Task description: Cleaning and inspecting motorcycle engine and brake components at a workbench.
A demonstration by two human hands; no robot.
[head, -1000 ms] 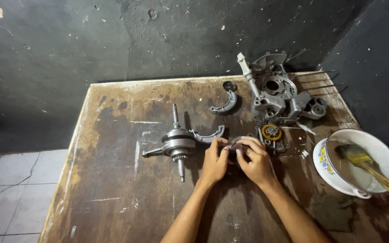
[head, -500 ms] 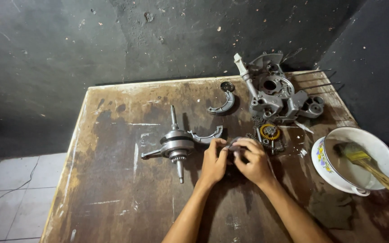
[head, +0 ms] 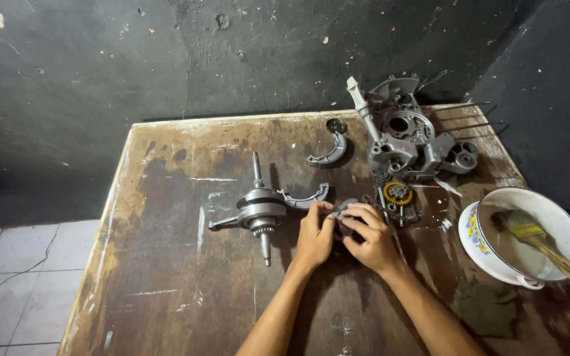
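Both forearms come up from the bottom edge of the view and meet over the middle of the worn wooden table (head: 166, 264). The left hand (head: 313, 236) and the right hand (head: 369, 238) are pressed close together, fingers curled around a small grey metal part (head: 346, 209) pinched between them just above the tabletop; most of it is hidden by the fingers, so its exact shape is hard to tell. Just left of the left hand lies a crankshaft (head: 258, 209) with its shafts sticking out, and a curved brake shoe (head: 306, 197) rests against it. To the right, near the table's edge, sits a white enamel bowl (head: 496, 258) with a flower print, and a brush (head: 542, 242) with a yellow band and red-tipped handle lies inside it. Just beyond the right hand are a chain and a small gold-coloured sprocket (head: 398, 193). Farther back stands a grey engine crankcase (head: 409, 140), with a second brake shoe (head: 330, 150) to its left, near the dark wall (head: 232, 59).
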